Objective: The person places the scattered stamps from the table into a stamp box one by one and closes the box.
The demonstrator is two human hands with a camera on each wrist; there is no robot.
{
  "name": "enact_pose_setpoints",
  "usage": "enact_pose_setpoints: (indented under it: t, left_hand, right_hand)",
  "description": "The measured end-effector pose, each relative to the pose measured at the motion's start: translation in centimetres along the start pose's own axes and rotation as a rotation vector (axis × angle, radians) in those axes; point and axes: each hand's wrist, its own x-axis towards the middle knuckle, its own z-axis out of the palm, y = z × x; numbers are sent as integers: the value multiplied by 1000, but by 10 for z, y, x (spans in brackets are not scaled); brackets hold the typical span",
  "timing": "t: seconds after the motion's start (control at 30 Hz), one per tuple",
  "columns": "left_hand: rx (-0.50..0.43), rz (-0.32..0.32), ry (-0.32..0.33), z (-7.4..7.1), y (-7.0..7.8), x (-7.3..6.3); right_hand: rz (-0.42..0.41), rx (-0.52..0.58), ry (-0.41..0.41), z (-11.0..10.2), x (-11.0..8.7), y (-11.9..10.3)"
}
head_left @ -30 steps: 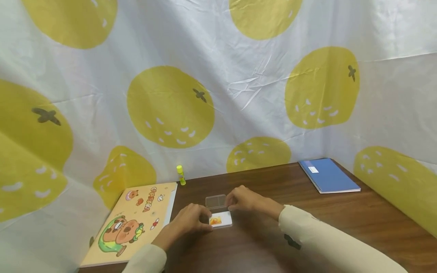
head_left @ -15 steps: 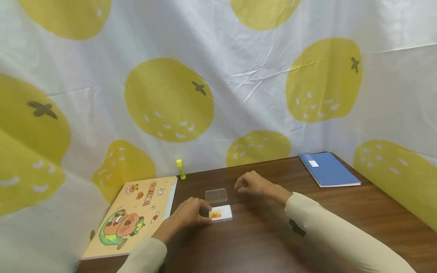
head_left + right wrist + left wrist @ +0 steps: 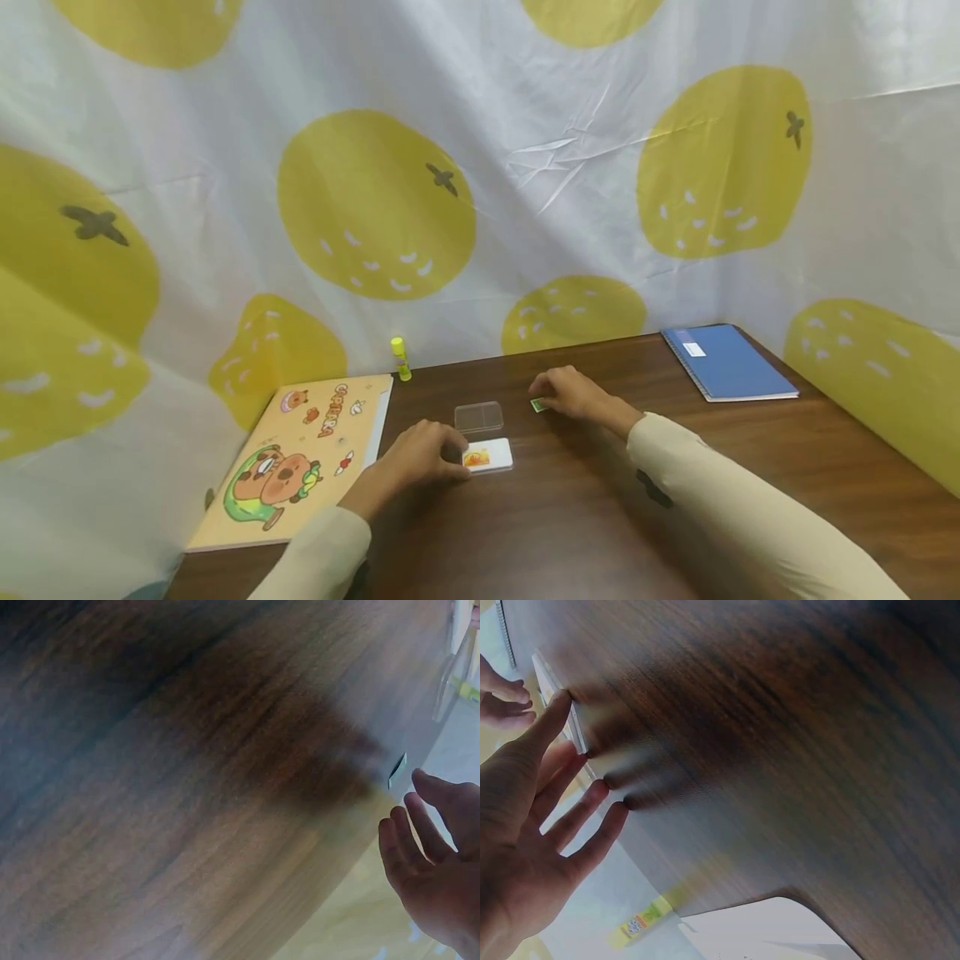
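A stack of white cards with an orange picture on top point(image 3: 487, 455) lies in a shallow clear plastic box on the table. My left hand point(image 3: 422, 454) holds the left end of this box between thumb and fingers; the left wrist view shows the thumb point(image 3: 553, 712) at its near side. Just behind lies a clear plastic lid point(image 3: 478, 417), flat on the table. Further right, my right hand point(image 3: 573, 393) is low over the table beside a small green-edged card point(image 3: 537, 406). In the right wrist view the loosely bent fingers look apart from that card point(image 3: 397, 770).
A capybara-printed folder point(image 3: 300, 458) lies at the left. At the back stands a yellow glue stick point(image 3: 401, 358). A blue spiral notebook point(image 3: 731, 362) lies at the back right. Fruit-patterned cloth point(image 3: 562, 208) hangs behind the brown table point(image 3: 525, 533).
My right hand has left the clear lid and moved right. The small green-edged card now shows at its fingertips. My left hand stays at the box. The head view has tilted down slightly.
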Motion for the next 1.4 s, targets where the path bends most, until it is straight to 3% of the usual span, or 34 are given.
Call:
enact_pose_setpoints:
  t: [0.27,0.67,0.93,1.4]
  left_hand:
    - [-4,1,-19,-2,0,4]
    - [-7,5,-13,-2,-1,2]
    - [-18,8,-21,-3,1,2]
    - [-20,0,-14,-3,1,2]
  right_hand:
    - [35,-40,-61,1,1,3]
    - [-3,-100,-124,1,-5,-8]
    - [14,-71,-172,0,-11,-15]
    - [-60,-55,-182,2,-16,-24]
